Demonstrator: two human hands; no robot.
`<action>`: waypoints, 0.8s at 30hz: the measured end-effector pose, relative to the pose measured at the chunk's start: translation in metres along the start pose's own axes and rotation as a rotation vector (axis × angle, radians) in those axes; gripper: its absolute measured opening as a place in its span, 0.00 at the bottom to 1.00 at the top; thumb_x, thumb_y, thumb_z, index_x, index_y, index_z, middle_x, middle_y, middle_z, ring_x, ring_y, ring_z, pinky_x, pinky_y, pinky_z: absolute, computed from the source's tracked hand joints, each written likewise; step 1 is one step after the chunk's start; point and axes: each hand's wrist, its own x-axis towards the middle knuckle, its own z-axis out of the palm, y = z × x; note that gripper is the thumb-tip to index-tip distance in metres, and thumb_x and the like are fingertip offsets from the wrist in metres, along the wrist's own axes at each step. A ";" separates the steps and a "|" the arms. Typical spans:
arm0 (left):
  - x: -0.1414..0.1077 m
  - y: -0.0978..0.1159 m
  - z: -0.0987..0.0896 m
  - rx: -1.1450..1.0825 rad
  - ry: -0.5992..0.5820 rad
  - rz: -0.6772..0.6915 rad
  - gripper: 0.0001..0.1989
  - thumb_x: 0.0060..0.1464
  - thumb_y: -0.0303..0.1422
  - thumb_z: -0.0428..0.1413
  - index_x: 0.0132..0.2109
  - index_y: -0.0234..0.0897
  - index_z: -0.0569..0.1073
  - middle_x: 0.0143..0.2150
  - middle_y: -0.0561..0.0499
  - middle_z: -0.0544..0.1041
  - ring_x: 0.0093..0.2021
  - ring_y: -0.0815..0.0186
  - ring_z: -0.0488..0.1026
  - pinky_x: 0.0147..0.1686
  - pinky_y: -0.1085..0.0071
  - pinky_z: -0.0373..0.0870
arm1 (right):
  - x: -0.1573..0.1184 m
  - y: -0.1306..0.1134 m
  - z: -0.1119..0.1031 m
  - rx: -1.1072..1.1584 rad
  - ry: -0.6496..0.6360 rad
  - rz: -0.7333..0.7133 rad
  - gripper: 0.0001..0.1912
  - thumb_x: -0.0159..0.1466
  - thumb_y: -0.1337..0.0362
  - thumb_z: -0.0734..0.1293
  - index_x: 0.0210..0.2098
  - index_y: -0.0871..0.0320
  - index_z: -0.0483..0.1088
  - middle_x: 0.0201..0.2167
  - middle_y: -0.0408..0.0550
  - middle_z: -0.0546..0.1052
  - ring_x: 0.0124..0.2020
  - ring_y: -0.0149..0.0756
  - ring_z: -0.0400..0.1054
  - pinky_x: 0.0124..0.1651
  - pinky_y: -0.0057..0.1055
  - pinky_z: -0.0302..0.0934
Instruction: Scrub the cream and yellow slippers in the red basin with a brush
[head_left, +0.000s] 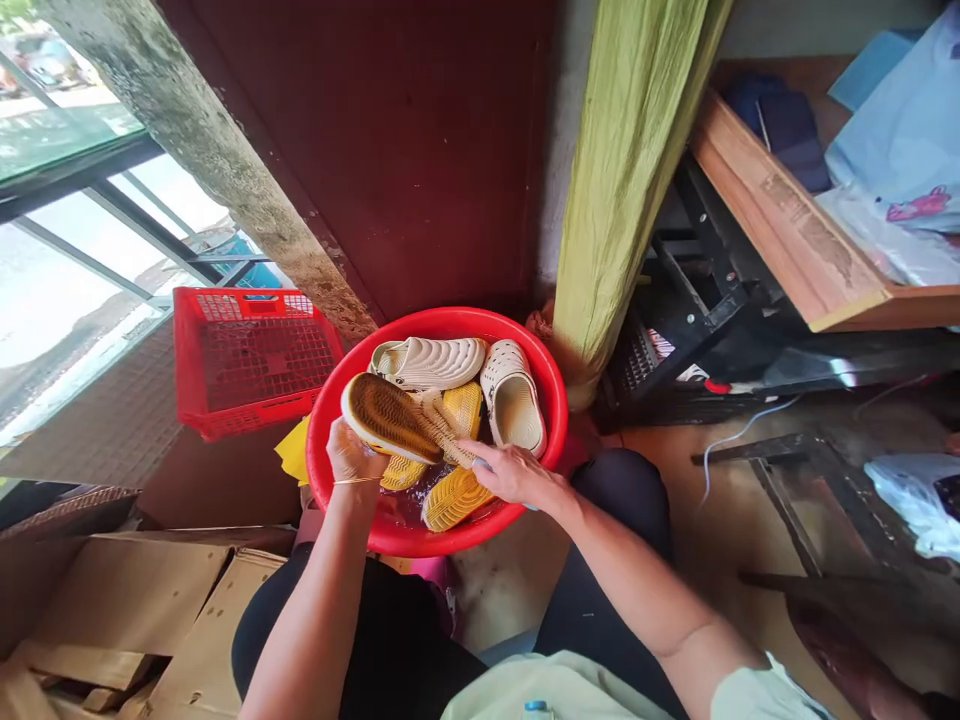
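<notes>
My left hand (354, 455) is closed round a shoe with a brown sole (394, 415), held tilted over a red basin (553, 400). In my right hand (510, 473) is a brush (448, 430), its pale bristles turned to the shoe. Two cream clogs lie at the basin's far side, one (439, 362) on its side and one (516, 400) with its opening up. Below the held shoe are yellow soles, one (456, 497) near the front rim. Dark, sudsy water shows between them.
A red plastic crate (259, 350) stands left of the basin, with flattened cardboard (142, 590) nearer me. A maroon door (405, 150) is behind. A yellow-green curtain (611, 190) hangs at the right, beside a wooden drawer (795, 220) and a dark metal frame (787, 500).
</notes>
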 end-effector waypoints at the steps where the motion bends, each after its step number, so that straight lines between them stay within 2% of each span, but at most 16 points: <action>1: -0.001 0.002 0.001 -0.057 0.006 0.007 0.20 0.52 0.50 0.53 0.41 0.41 0.77 0.36 0.50 0.81 0.43 0.59 0.78 0.41 0.67 0.76 | 0.001 0.001 -0.001 0.010 0.020 0.009 0.30 0.70 0.62 0.61 0.71 0.45 0.62 0.39 0.44 0.85 0.35 0.39 0.79 0.44 0.30 0.68; 5: -0.011 0.007 0.012 -0.148 -0.045 -0.069 0.15 0.51 0.44 0.59 0.42 0.41 0.78 0.33 0.50 0.80 0.36 0.61 0.78 0.37 0.68 0.76 | 0.008 0.016 -0.016 0.124 0.252 0.094 0.30 0.72 0.58 0.59 0.72 0.52 0.60 0.42 0.49 0.84 0.35 0.39 0.78 0.43 0.30 0.69; 8: -0.015 0.012 0.035 -0.253 -0.075 -0.120 0.15 0.51 0.41 0.59 0.44 0.40 0.77 0.33 0.50 0.80 0.36 0.60 0.78 0.37 0.67 0.77 | 0.010 0.029 -0.028 0.216 0.418 0.131 0.31 0.72 0.57 0.58 0.72 0.57 0.59 0.44 0.52 0.83 0.39 0.41 0.78 0.47 0.32 0.70; 11: -0.012 0.017 0.075 -0.413 -0.109 -0.182 0.12 0.52 0.37 0.57 0.43 0.38 0.75 0.34 0.49 0.78 0.34 0.64 0.77 0.36 0.70 0.76 | 0.006 0.038 -0.036 0.317 0.535 0.149 0.31 0.73 0.56 0.57 0.72 0.57 0.58 0.41 0.51 0.83 0.37 0.41 0.78 0.45 0.34 0.72; 14: -0.003 0.017 0.126 -0.535 -0.120 -0.261 0.11 0.52 0.37 0.56 0.41 0.37 0.73 0.38 0.47 0.76 0.35 0.66 0.76 0.38 0.70 0.77 | 0.001 0.046 -0.042 0.377 0.625 0.128 0.31 0.73 0.54 0.57 0.72 0.57 0.58 0.38 0.50 0.82 0.31 0.38 0.76 0.39 0.33 0.72; 16: 0.003 0.014 0.158 -0.537 -0.079 -0.292 0.10 0.53 0.38 0.56 0.40 0.38 0.72 0.39 0.47 0.75 0.36 0.65 0.76 0.38 0.68 0.77 | 0.000 0.052 -0.046 0.375 0.657 0.117 0.31 0.73 0.55 0.58 0.72 0.57 0.58 0.38 0.50 0.82 0.30 0.37 0.75 0.38 0.33 0.72; 18: 0.007 0.010 0.181 -0.454 -0.090 -0.327 0.09 0.52 0.37 0.56 0.39 0.39 0.71 0.39 0.48 0.73 0.37 0.64 0.77 0.39 0.67 0.77 | -0.001 0.056 -0.050 0.339 0.668 0.136 0.30 0.72 0.56 0.58 0.72 0.58 0.59 0.41 0.51 0.82 0.32 0.38 0.76 0.41 0.34 0.72; 21: 0.010 0.007 0.192 -0.281 -0.214 -0.328 0.09 0.49 0.33 0.59 0.39 0.39 0.72 0.39 0.49 0.73 0.39 0.63 0.78 0.44 0.65 0.78 | 0.000 0.061 -0.057 0.249 0.631 0.184 0.31 0.73 0.57 0.58 0.72 0.58 0.57 0.45 0.52 0.82 0.38 0.40 0.77 0.47 0.36 0.71; 24: 0.009 0.007 0.173 -0.114 -0.371 -0.255 0.14 0.49 0.33 0.62 0.44 0.37 0.75 0.43 0.47 0.76 0.44 0.62 0.79 0.47 0.65 0.77 | 0.001 0.062 -0.065 0.139 0.538 0.222 0.30 0.73 0.58 0.58 0.74 0.54 0.55 0.51 0.51 0.82 0.45 0.43 0.78 0.52 0.37 0.70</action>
